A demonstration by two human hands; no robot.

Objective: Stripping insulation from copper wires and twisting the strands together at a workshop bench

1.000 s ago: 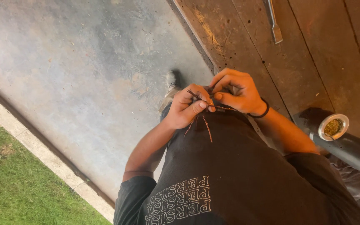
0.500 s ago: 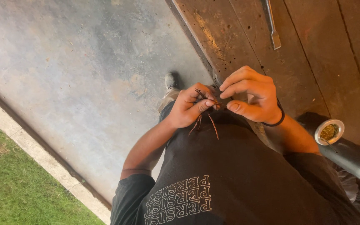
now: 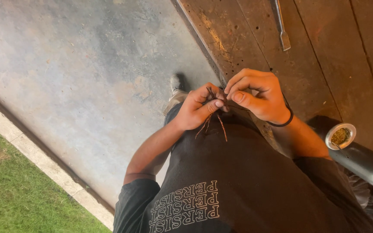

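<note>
Both hands meet in front of the person's waist, just above the hem of a black shirt (image 3: 247,181). The left hand (image 3: 197,108) has its fingers (image 3: 210,105) closed narrow around a small bundle of thin wires (image 3: 214,116), thumb pressed against the side of the forefinger. The right hand (image 3: 257,95) faces it, fingers curled in tight, thumb and forefinger pinched at the same spot where the wires come out of the left hand. The two hands touch or nearly touch at that point.

The wires run roughly from the top of the picture to the bottom. Their dark upper ends (image 3: 210,90) stick up a little way above the left hand's knuckles, and their loose reddish-brown ends (image 3: 222,129) hang down below the hands and fan apart over the shirt, one strand slanting down to the left, another down to the right. How many strands there are is too fine to tell.

A thin black band (image 3: 281,123) circles the right wrist. Behind the hands lies a worn wooden surface (image 3: 324,64) with a slim metal tool (image 3: 281,26) on it, well apart from the hands. A metal pipe (image 3: 359,157) with a round open end lies near the right forearm. Below is a grey concrete floor (image 3: 87,77), one shoe (image 3: 176,84) on it, and grass (image 3: 18,194) along its edge.
</note>
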